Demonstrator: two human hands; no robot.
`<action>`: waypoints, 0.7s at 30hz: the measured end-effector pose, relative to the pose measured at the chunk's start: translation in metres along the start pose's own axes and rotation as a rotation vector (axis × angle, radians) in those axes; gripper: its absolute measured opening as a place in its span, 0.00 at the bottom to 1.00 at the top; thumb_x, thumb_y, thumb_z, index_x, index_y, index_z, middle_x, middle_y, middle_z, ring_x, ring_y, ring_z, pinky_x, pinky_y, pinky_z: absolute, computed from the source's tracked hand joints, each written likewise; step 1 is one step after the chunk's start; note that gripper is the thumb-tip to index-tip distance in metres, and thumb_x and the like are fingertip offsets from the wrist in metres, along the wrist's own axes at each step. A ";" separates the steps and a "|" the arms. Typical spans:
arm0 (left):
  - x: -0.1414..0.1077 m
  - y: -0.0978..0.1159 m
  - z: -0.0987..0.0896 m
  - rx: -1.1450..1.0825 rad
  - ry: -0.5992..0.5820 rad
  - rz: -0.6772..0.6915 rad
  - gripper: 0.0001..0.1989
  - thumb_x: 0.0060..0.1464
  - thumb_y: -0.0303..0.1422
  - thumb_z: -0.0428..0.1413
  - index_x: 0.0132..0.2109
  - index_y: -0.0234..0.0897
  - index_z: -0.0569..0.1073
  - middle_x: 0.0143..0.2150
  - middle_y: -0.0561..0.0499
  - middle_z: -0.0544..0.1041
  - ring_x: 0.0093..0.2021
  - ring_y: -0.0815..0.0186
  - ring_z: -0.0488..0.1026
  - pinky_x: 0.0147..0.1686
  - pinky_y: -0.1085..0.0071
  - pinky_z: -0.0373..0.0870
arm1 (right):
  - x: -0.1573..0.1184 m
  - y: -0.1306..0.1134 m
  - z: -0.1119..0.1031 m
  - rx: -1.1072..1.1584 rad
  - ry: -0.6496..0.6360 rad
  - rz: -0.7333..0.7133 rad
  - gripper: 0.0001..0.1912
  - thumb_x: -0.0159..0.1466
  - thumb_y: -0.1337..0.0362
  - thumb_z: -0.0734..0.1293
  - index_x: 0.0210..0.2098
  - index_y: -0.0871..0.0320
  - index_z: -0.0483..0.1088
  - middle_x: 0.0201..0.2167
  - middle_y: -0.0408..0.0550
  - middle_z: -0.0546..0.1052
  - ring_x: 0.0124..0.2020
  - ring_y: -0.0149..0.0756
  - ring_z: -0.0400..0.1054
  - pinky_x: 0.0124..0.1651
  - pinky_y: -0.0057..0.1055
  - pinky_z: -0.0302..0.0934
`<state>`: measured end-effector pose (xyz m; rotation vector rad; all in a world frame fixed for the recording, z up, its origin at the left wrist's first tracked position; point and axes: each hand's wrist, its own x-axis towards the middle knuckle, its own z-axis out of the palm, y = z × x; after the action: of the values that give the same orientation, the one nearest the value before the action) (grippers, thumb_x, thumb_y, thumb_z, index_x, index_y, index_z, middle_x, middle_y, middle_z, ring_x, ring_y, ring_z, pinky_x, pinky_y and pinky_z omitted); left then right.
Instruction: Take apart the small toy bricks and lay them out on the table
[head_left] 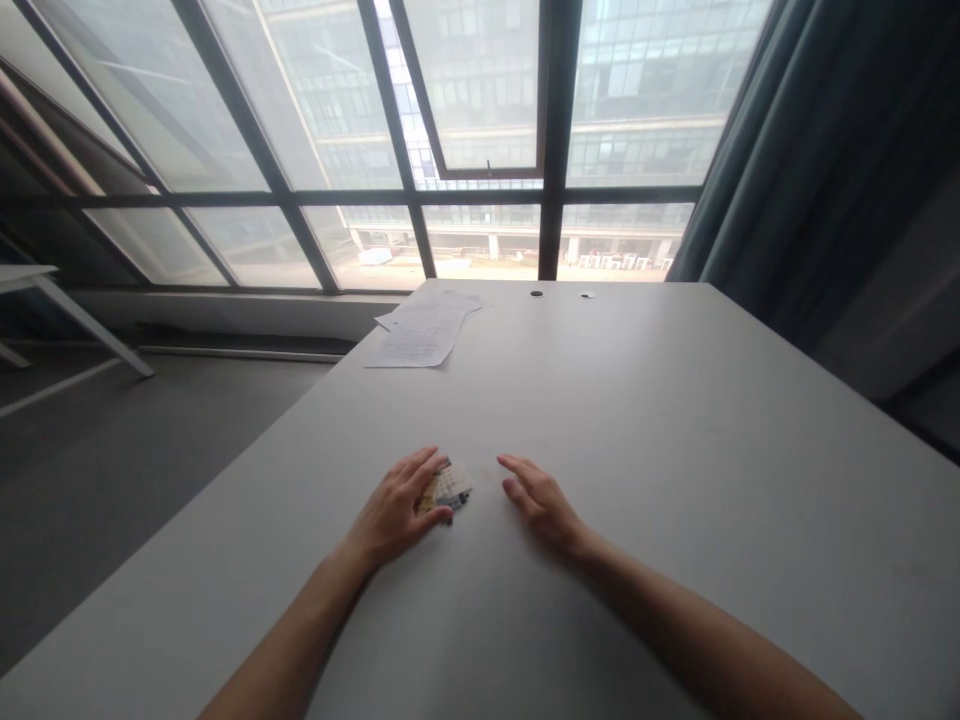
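My left hand [397, 505] lies low over a small multi-coloured thing [453, 483] on the white table. Its fingers and thumb are spread around the thing's left side and hide part of it. What shows is a beige piece with a fine grid, plus yellow, grey and dark patches; I cannot make out its kind, or whether it is one piece or several. A short gap to the right, my right hand [541, 505] hovers at or just above the table, slightly blurred, its fingers stretched towards the thing. Nothing is visible in the right hand.
The white table [637, 400] reaches to the windows. Printed sheets of paper [424, 330] lie at its far left edge. Two small round fittings [536, 294] sit near the back edge. A dark curtain [810, 150] hangs at the right; another table [82, 315] stands at the left.
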<state>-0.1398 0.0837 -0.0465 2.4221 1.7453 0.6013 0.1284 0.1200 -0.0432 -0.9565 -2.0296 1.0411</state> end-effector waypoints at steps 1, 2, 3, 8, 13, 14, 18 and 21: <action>0.001 -0.001 0.001 -0.050 0.068 -0.018 0.35 0.53 0.55 0.51 0.62 0.40 0.61 0.64 0.40 0.61 0.63 0.51 0.58 0.61 0.52 0.57 | -0.007 0.008 -0.013 0.101 0.058 0.045 0.28 0.67 0.49 0.54 0.58 0.61 0.64 0.59 0.57 0.67 0.61 0.43 0.60 0.64 0.43 0.51; 0.004 0.000 0.002 -0.111 0.154 -0.042 0.35 0.54 0.56 0.49 0.62 0.40 0.61 0.64 0.41 0.60 0.64 0.52 0.58 0.61 0.52 0.56 | -0.015 0.017 -0.028 0.206 0.116 0.095 0.31 0.67 0.47 0.52 0.59 0.61 0.63 0.58 0.58 0.68 0.60 0.45 0.61 0.63 0.46 0.52; 0.008 0.004 0.001 -0.178 0.250 -0.067 0.35 0.55 0.57 0.45 0.63 0.40 0.59 0.65 0.41 0.60 0.64 0.52 0.57 0.62 0.52 0.55 | -0.022 0.024 -0.045 0.298 0.185 0.137 0.34 0.68 0.45 0.47 0.60 0.62 0.61 0.59 0.60 0.67 0.60 0.46 0.62 0.61 0.48 0.54; 0.033 0.068 -0.020 -0.414 0.536 0.028 0.41 0.56 0.60 0.29 0.68 0.39 0.43 0.70 0.42 0.47 0.69 0.53 0.45 0.66 0.54 0.45 | -0.068 0.017 -0.133 0.194 0.487 0.064 0.45 0.62 0.43 0.28 0.68 0.59 0.41 0.66 0.60 0.55 0.65 0.46 0.53 0.59 0.53 0.56; 0.039 0.145 -0.023 -0.095 0.078 0.486 0.54 0.45 0.67 0.40 0.69 0.40 0.32 0.71 0.41 0.37 0.69 0.45 0.37 0.65 0.45 0.36 | -0.121 -0.015 -0.149 -0.456 0.032 -0.164 0.55 0.54 0.28 0.46 0.69 0.59 0.37 0.69 0.56 0.44 0.69 0.54 0.37 0.66 0.52 0.42; 0.037 0.152 -0.015 -0.044 -0.050 0.542 0.56 0.44 0.67 0.43 0.69 0.39 0.32 0.71 0.40 0.38 0.69 0.45 0.38 0.65 0.45 0.36 | -0.128 -0.014 -0.143 -0.558 -0.111 -0.220 0.57 0.53 0.29 0.53 0.69 0.60 0.38 0.69 0.57 0.44 0.69 0.55 0.36 0.67 0.52 0.39; 0.025 0.153 0.020 -0.031 -0.418 0.594 0.53 0.48 0.62 0.49 0.69 0.39 0.34 0.70 0.41 0.42 0.69 0.48 0.42 0.66 0.49 0.38 | -0.141 0.004 -0.122 -0.650 -0.455 -0.215 0.56 0.55 0.37 0.64 0.68 0.62 0.37 0.68 0.60 0.43 0.68 0.53 0.39 0.69 0.49 0.34; 0.018 0.146 0.032 -0.078 -0.502 0.556 0.51 0.49 0.60 0.50 0.69 0.39 0.36 0.70 0.42 0.42 0.69 0.48 0.43 0.66 0.50 0.38 | -0.142 0.013 -0.119 -0.602 -0.519 -0.157 0.54 0.56 0.39 0.64 0.68 0.62 0.36 0.69 0.59 0.41 0.69 0.51 0.37 0.69 0.47 0.33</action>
<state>0.0071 0.0559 -0.0266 2.6850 0.8490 0.0667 0.3007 0.0532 -0.0299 -0.8396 -2.8986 0.6344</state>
